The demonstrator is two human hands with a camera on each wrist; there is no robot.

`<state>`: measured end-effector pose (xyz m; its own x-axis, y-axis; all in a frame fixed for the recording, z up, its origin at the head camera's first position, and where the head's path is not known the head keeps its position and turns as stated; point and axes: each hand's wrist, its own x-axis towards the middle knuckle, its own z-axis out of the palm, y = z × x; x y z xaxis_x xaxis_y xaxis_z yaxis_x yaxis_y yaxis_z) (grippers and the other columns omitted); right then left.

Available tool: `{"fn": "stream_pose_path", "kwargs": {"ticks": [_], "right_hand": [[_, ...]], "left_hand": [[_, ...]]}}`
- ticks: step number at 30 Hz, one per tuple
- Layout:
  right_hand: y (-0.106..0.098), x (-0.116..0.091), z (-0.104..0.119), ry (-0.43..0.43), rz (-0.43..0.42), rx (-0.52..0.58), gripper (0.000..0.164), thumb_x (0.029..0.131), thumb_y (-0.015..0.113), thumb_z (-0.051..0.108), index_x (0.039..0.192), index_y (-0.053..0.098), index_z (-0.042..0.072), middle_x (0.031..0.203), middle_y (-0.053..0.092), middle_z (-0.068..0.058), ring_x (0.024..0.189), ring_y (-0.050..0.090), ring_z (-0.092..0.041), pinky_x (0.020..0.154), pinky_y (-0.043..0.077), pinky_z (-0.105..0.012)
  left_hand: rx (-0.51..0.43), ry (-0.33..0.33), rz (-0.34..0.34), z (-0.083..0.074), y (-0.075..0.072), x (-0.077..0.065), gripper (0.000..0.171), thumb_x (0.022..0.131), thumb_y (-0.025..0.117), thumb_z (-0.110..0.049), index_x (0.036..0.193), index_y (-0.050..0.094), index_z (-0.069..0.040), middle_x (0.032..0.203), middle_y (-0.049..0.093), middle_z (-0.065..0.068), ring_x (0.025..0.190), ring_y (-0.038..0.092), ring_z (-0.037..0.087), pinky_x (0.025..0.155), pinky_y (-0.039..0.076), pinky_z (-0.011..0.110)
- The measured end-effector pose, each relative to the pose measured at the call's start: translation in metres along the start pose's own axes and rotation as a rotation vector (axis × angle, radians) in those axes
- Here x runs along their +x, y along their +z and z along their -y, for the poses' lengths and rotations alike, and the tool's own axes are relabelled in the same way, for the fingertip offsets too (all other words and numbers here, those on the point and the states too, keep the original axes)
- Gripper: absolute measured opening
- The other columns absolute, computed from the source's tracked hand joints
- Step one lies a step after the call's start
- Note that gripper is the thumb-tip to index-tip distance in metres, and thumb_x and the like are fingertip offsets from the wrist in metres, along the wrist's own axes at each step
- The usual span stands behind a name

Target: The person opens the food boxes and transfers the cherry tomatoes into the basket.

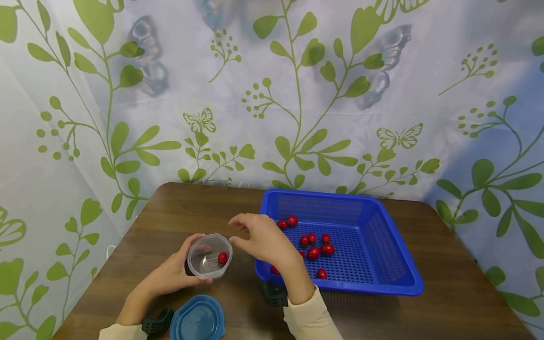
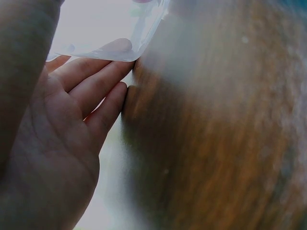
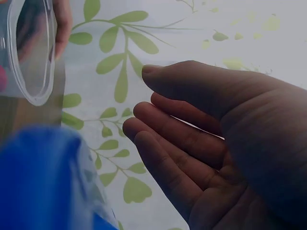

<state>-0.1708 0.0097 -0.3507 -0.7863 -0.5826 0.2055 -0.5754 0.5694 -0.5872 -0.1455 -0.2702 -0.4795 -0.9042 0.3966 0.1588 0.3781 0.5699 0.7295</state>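
Note:
My left hand (image 1: 176,271) grips a clear plastic container (image 1: 199,269) by its sides, thumb at the near side and fingers round the far side. One cherry tomato (image 1: 222,257) lies inside it. In the left wrist view, fingers (image 2: 103,81) press against the container's see-through wall (image 2: 110,28). My right hand (image 1: 265,238) hovers between the container and the blue basket (image 1: 378,255), its fingers loosely bent. The right wrist view shows nothing between that hand's thumb and fingers (image 3: 168,134). Several cherry tomatoes (image 1: 313,252) lie in the basket, mostly toward its left side.
A blue lid (image 1: 199,321) lies on the brown wooden table (image 1: 204,203) near its front, beside the left wrist. The basket takes up the right-hand middle of the table. A leaf-patterned curtain (image 1: 297,94) hangs behind the table.

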Motion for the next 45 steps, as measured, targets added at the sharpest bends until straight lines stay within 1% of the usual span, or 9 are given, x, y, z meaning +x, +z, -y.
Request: {"fn": "stream_pose_path", "kwargs": {"ticks": [5, 11, 14, 19, 26, 30, 34, 41, 45], "right_hand": [[0.006, 0.003, 0.002, -0.02, 0.02, -0.021, 0.033, 0.094, 0.078, 0.019, 0.125, 0.071, 0.01, 0.12, 0.074, -0.003, 0.108, 0.072, -0.02, 0.092, 0.057, -0.03], [0.014, 0.006, 0.004, -0.045, 0.039, -0.043, 0.032, 0.095, 0.076, 0.021, 0.125, 0.071, 0.008, 0.119, 0.075, -0.004, 0.107, 0.071, -0.02, 0.092, 0.056, -0.029], [0.02, 0.008, 0.005, -0.042, 0.046, -0.055, 0.032, 0.095, 0.076, 0.021, 0.125, 0.072, 0.009, 0.118, 0.075, -0.004, 0.105, 0.071, -0.017, 0.091, 0.056, -0.028], [0.03, 0.012, 0.006, -0.025, 0.058, -0.057, 0.033, 0.094, 0.077, 0.02, 0.125, 0.072, 0.009, 0.116, 0.076, -0.005, 0.103, 0.071, -0.016, 0.089, 0.056, -0.026], [0.041, 0.015, 0.008, -0.015, 0.056, -0.083, 0.032, 0.094, 0.077, 0.021, 0.124, 0.072, 0.009, 0.114, 0.076, -0.005, 0.1, 0.072, -0.018, 0.084, 0.057, -0.024], [0.046, 0.017, 0.01, -0.007, 0.063, -0.11, 0.032, 0.094, 0.078, 0.021, 0.123, 0.073, 0.01, 0.114, 0.076, -0.005, 0.1, 0.071, -0.017, 0.086, 0.057, -0.026], [0.052, 0.017, 0.011, 0.005, 0.065, -0.149, 0.032, 0.093, 0.078, 0.02, 0.123, 0.073, 0.01, 0.115, 0.076, -0.004, 0.101, 0.072, -0.016, 0.086, 0.057, -0.026], [0.065, 0.019, 0.016, 0.032, 0.077, -0.238, 0.029, 0.093, 0.078, 0.024, 0.12, 0.074, 0.014, 0.113, 0.076, 0.0, 0.091, 0.072, -0.014, 0.075, 0.057, -0.023], [0.072, 0.019, 0.018, 0.045, 0.073, -0.281, 0.026, 0.092, 0.079, 0.024, 0.116, 0.076, 0.015, 0.109, 0.076, 0.002, 0.086, 0.072, -0.014, 0.071, 0.057, -0.024]], "left_hand": [[0.01, -0.002, 0.004, 0.001, 0.0, 0.0, 0.106, 0.077, 0.091, -0.044, 0.154, 0.025, -0.015, 0.136, 0.065, 0.0, 0.118, 0.063, 0.027, 0.095, 0.051, 0.034], [-0.008, 0.015, 0.011, 0.003, 0.0, 0.0, 0.104, 0.078, 0.091, -0.042, 0.155, 0.024, -0.018, 0.137, 0.064, 0.003, 0.116, 0.064, 0.025, 0.094, 0.052, 0.031], [-0.006, 0.013, 0.017, 0.004, 0.0, 0.0, 0.105, 0.078, 0.09, -0.042, 0.155, 0.023, -0.018, 0.138, 0.063, 0.004, 0.116, 0.064, 0.025, 0.094, 0.053, 0.031], [0.001, -0.019, 0.013, 0.005, 0.0, -0.001, 0.106, 0.076, 0.091, -0.044, 0.155, 0.024, -0.02, 0.137, 0.064, 0.002, 0.116, 0.064, 0.021, 0.095, 0.053, 0.033], [-0.011, -0.004, 0.021, 0.003, 0.0, -0.001, 0.104, 0.079, 0.09, -0.042, 0.155, 0.023, -0.019, 0.137, 0.063, 0.006, 0.114, 0.065, 0.027, 0.093, 0.054, 0.033], [-0.02, -0.016, 0.023, 0.001, -0.001, -0.001, 0.104, 0.079, 0.09, -0.042, 0.155, 0.024, -0.02, 0.137, 0.063, 0.005, 0.112, 0.065, 0.025, 0.093, 0.054, 0.033], [-0.013, -0.035, 0.025, 0.001, -0.001, -0.001, 0.106, 0.078, 0.09, -0.042, 0.156, 0.023, -0.017, 0.136, 0.062, 0.008, 0.11, 0.065, 0.023, 0.09, 0.054, 0.032], [-0.007, -0.069, 0.024, 0.002, -0.001, -0.001, 0.109, 0.077, 0.091, -0.043, 0.157, 0.023, -0.015, 0.133, 0.061, 0.012, 0.107, 0.066, 0.022, 0.089, 0.055, 0.033], [-0.012, -0.063, 0.022, 0.001, -0.001, -0.001, 0.109, 0.076, 0.091, -0.043, 0.157, 0.023, -0.014, 0.134, 0.06, 0.013, 0.107, 0.066, 0.022, 0.088, 0.055, 0.032]]}}
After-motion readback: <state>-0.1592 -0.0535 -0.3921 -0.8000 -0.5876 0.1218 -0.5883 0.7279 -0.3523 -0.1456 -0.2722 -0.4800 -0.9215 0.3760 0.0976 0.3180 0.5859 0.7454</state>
